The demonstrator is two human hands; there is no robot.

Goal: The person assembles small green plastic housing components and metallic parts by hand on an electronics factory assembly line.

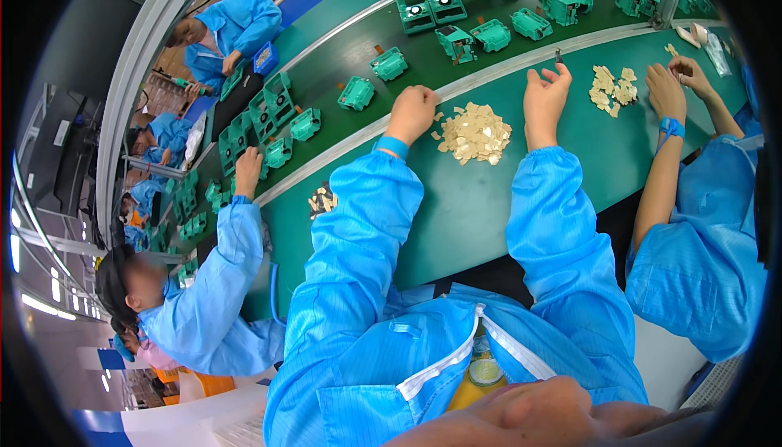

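Note:
On the green bench, a pile of small flat beige pieces (476, 134) lies between my two hands. My left hand (412, 113), with a blue wrist band, is closed at the pile's upper left, beside the metal rail. Its fingertips are bunched together, and what they hold, if anything, is hidden. To the right of the pile, my right hand (545, 101) is raised with its fingers curled. A small dark piece (559, 56) shows at its fingertips. Beyond the rail, green plastic housings (389, 64) stand on the dark green conveyor (326, 133).
A metal rail (472, 82) separates bench and conveyor. Close on the right, a co-worker's hands (669, 92) work beside another beige pile (612, 91). To the left, a co-worker's hand (248, 171) reaches toward the conveyor, near a dark-and-beige pile (322, 201). Another person (228, 35) works across the line.

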